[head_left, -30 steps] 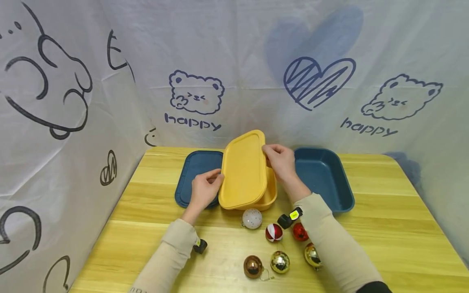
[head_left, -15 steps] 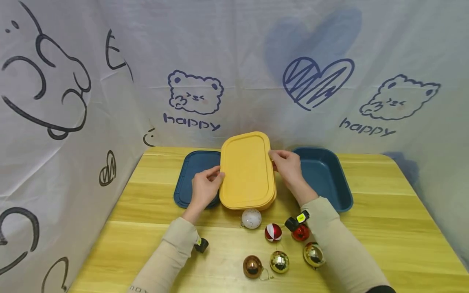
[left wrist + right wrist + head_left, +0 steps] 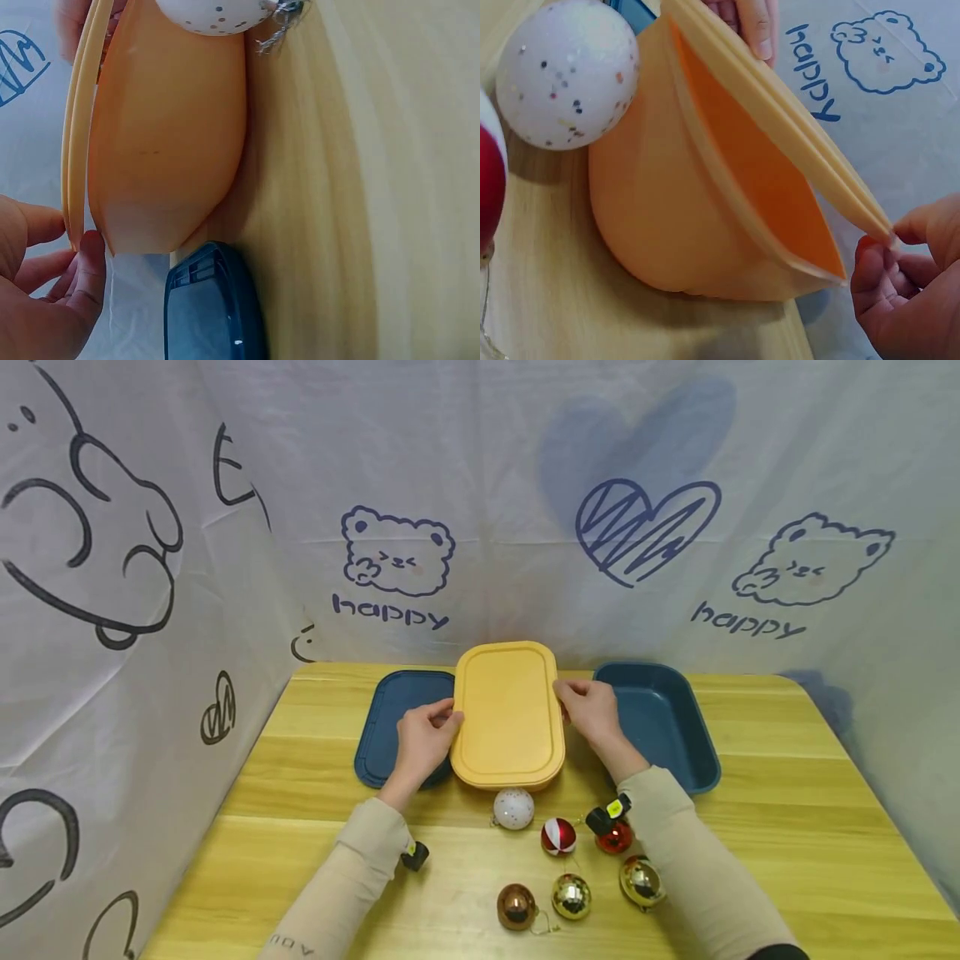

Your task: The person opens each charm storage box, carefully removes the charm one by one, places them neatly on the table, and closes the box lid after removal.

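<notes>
Over the yellow box point(image 3: 682, 180), a yellow lid point(image 3: 507, 714) is held between two hands. My left hand point(image 3: 424, 740) pinches the lid's left edge, and my right hand point(image 3: 594, 714) pinches its right edge. In the right wrist view a gap shows between lid and box on the right side, wider toward the right hand. Near the left hand, in the left wrist view, the lid lies close above the rim. A white speckled bauble point(image 3: 513, 809) rests just in front of the box.
A dark blue lid point(image 3: 401, 727) lies left of the yellow box; an uncovered dark blue box point(image 3: 663, 718) stands right. Toward the front lie a red-and-white bauble point(image 3: 558, 837), a red one, a brown bauble point(image 3: 517, 907) and gold baubles point(image 3: 572, 896). A drawn-on white cloth point(image 3: 480, 510) hangs behind.
The yellow lid has swung from a steep tilt, right side high, to lie nearly flat over the box. My right hand has moved down and slightly right with it; the left has barely moved.
</notes>
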